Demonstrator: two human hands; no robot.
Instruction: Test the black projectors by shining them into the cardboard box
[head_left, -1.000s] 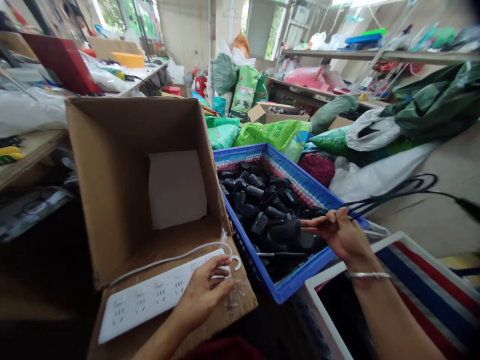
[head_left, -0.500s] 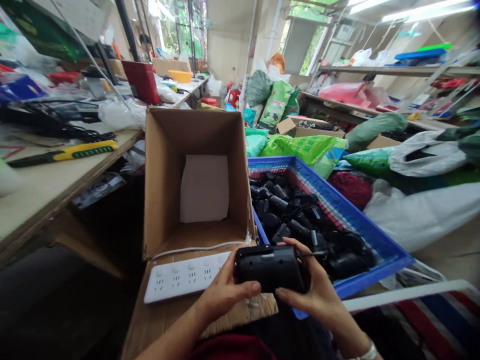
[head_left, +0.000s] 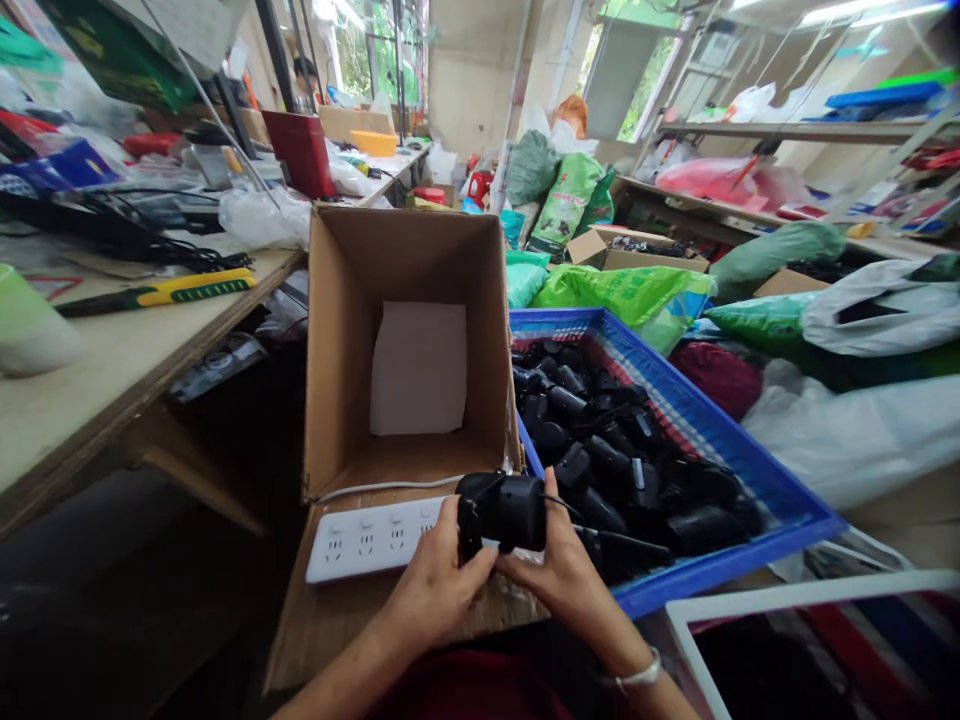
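Both forearms reach in from the bottom of the view. The left hand [head_left: 431,570] and right hand [head_left: 559,590] close from either side on a black cylindrical plastic power adapter [head_left: 502,512], fingers curled firmly around it. The adapter sits in front of the right end of a white multi-socket power strip [head_left: 375,542]; whether they touch cannot be told. The strip lies on the flap of an open brown cardboard box [head_left: 405,340], its white cord [head_left: 390,487] running along the box's front edge, and a white sheet [head_left: 418,368] lies inside. Just right of the hands, a blue plastic crate [head_left: 720,480] holds a heap of black adapters [head_left: 600,440]. Farther off stand green woven sacks [head_left: 570,195] and a wooden workbench [head_left: 150,340].
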